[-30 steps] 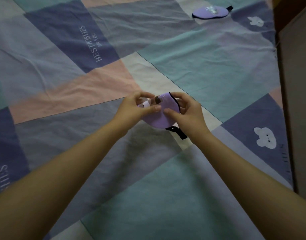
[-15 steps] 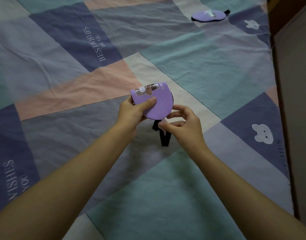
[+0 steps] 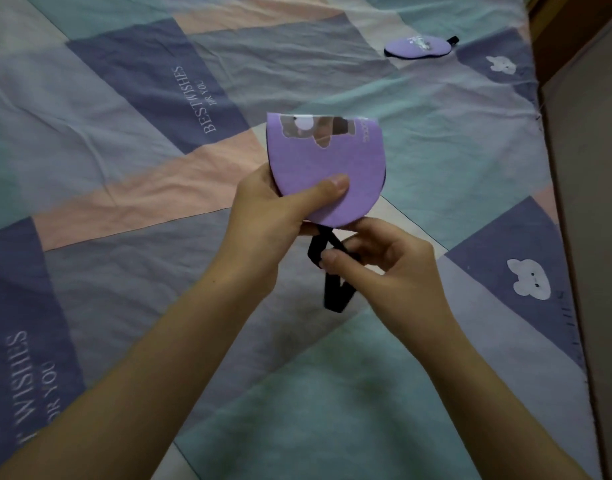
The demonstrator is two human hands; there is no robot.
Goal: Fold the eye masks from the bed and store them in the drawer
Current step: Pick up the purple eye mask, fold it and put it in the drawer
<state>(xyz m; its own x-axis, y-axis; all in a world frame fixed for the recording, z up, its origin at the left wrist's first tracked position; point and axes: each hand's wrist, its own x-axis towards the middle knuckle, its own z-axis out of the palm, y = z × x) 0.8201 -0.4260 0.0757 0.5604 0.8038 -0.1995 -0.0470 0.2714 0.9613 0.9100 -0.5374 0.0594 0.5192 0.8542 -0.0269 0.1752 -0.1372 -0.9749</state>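
The left hand (image 3: pixel 270 206) pinches a folded purple eye mask (image 3: pixel 327 168) between thumb and fingers, holding it upright above the bed (image 3: pixel 332 393), fold edge at the top. Just below it, the right hand (image 3: pixel 384 265) closes finger and thumb on the mask's black strap (image 3: pixel 334 289), which hangs in a loop under both hands. Two eye masks show in all: the held one, and a second eye mask (image 3: pixel 417 47) lying flat on the bed well beyond the hands, toward the right. Its print is too small to read. The held mask's printed picture is cut by the fold and seems to be a bear. Both forearms run out of the bottom edge. Right of the hands, past the bed's edge, a brown panel (image 3: pixel 588 202) is only partly seen.
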